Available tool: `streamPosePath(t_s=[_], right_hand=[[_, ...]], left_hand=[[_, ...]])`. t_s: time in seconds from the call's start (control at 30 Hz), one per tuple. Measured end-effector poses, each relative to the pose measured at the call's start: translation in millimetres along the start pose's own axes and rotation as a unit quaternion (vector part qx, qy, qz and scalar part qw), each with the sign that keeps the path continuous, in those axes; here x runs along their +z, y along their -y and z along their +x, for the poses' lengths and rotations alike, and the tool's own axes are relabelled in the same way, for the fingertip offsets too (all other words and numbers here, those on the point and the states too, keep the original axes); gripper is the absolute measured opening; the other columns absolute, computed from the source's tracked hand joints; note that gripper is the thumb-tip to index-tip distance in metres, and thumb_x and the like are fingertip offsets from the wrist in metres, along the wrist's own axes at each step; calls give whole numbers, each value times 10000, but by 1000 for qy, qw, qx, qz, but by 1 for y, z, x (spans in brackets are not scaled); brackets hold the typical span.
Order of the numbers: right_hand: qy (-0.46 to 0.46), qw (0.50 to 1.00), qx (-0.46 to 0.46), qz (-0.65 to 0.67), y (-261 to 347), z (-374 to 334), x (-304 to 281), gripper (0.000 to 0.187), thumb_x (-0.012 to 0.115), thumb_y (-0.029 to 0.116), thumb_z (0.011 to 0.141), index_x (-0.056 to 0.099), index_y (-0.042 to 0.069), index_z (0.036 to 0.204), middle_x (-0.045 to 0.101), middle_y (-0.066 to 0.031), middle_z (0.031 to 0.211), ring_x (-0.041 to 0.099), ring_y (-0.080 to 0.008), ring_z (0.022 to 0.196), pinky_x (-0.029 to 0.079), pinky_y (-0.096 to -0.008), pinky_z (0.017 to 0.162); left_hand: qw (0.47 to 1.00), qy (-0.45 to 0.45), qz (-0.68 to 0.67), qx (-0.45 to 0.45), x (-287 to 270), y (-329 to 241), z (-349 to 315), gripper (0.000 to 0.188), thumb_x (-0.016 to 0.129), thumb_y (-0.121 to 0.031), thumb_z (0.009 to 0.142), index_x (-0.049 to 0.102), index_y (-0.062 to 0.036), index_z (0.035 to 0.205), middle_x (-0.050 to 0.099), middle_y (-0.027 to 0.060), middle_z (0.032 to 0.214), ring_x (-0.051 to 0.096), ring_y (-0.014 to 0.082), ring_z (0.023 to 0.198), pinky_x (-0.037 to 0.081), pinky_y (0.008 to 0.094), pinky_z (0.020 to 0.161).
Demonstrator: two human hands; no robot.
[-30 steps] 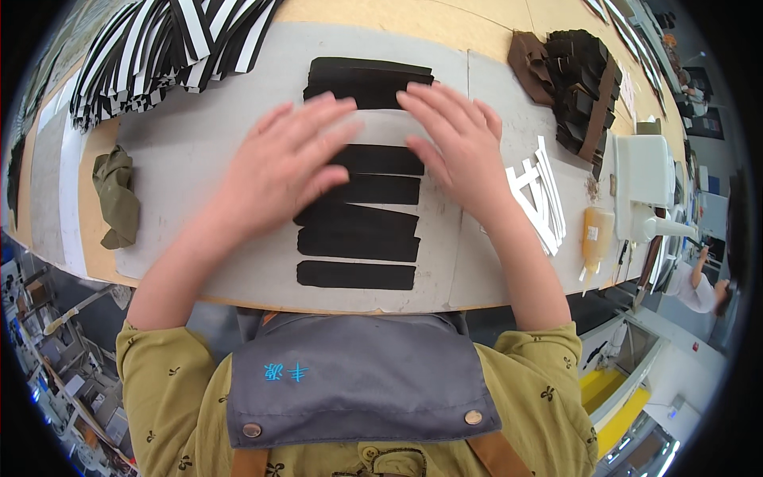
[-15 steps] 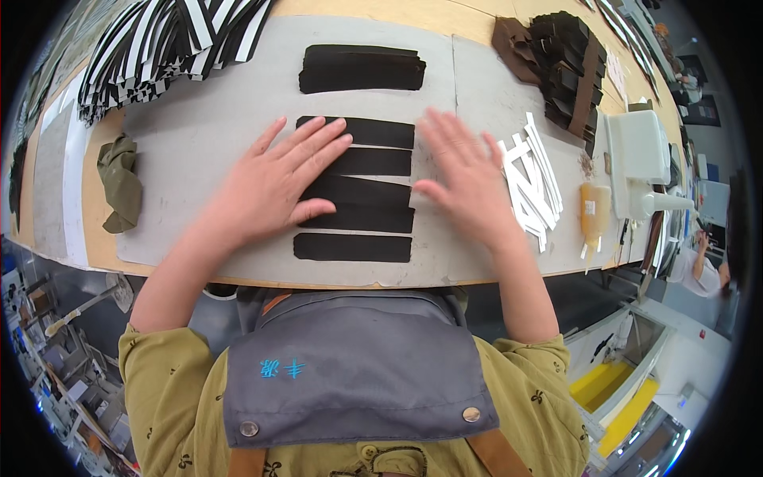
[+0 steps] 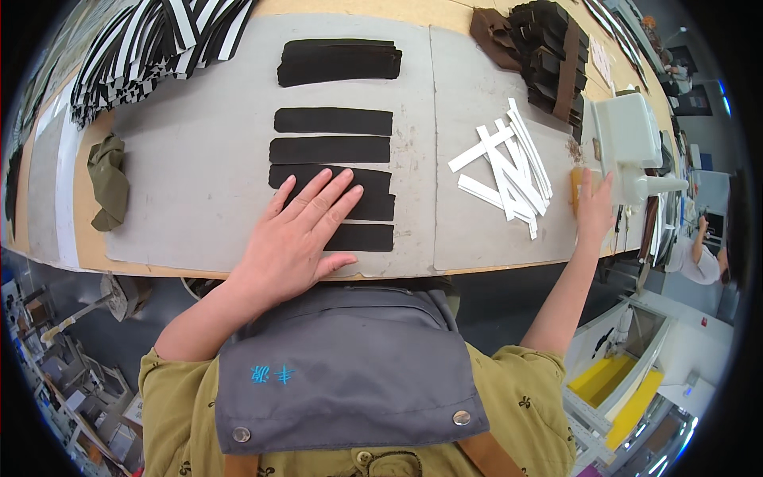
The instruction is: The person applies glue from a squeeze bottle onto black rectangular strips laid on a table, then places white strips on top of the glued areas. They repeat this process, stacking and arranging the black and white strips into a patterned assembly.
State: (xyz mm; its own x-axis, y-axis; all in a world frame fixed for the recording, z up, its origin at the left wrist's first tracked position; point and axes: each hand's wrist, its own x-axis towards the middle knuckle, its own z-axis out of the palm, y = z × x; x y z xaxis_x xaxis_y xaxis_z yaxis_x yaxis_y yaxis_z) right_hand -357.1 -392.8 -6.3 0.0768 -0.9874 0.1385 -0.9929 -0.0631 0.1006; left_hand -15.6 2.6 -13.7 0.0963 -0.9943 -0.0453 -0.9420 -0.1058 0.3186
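My left hand (image 3: 306,226) lies flat with its fingers spread over the lower black strips. Its fingertips rest on a wide black strip (image 3: 369,195), and part of the lowest black strip (image 3: 362,237) is under the hand. Two more black strips, an upper one (image 3: 334,121) and a lower one (image 3: 330,149), lie above, roughly parallel. Over at the right side of the table, my right hand (image 3: 596,208) is closed around a small amber plastic bottle (image 3: 576,187). The hand covers most of the bottle, and the thumb's place is hard to make out.
A stack of black strips (image 3: 338,63) lies farther back on the grey mat (image 3: 191,183). Loose white strips (image 3: 509,171) are heaped to the right. Black-and-white strips (image 3: 151,56), an olive cloth (image 3: 108,181), a brown-black bundle (image 3: 548,67) and a white container (image 3: 628,131) surround the work area.
My right hand has moved far right, from beside the black strips to the amber bottle. My left hand has slid down toward the near table edge, uncovering the upper strips. The view has shifted slightly.
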Motion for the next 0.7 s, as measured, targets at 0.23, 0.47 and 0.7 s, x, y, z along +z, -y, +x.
streamPosePath(t_s=[0.23, 0.47, 0.7], right_hand=[[41, 998, 24, 34, 10, -7, -29, 956, 558, 794, 867, 552, 40, 1454, 658, -247, 1343, 629, -387, 1260, 487, -452, 1042], [69, 997, 8, 40, -5, -8, -28, 876, 660, 778, 789, 698, 4, 1198, 738, -223, 1147, 708, -373, 1085, 534, -474, 939], [66, 996, 8, 60, 8, -23, -53, 800, 727, 690, 802, 702, -9, 1191, 753, -198, 1080, 724, -326, 1046, 539, -423, 926]], left_hand=[[998, -46, 23, -45, 8, -16, 7, 821, 662, -523, 936, 391, -121, 1599, 370, 81, 1665, 359, 275, 1529, 289, 489, 1235], [994, -94, 13, -59, 17, -28, 16, 802, 664, -522, 943, 427, -92, 1576, 405, 98, 1642, 405, 301, 1500, 338, 484, 1208], [993, -95, -7, -69, 15, -23, 14, 768, 659, -486, 960, 413, -113, 1585, 398, 92, 1646, 377, 295, 1515, 287, 507, 1225]])
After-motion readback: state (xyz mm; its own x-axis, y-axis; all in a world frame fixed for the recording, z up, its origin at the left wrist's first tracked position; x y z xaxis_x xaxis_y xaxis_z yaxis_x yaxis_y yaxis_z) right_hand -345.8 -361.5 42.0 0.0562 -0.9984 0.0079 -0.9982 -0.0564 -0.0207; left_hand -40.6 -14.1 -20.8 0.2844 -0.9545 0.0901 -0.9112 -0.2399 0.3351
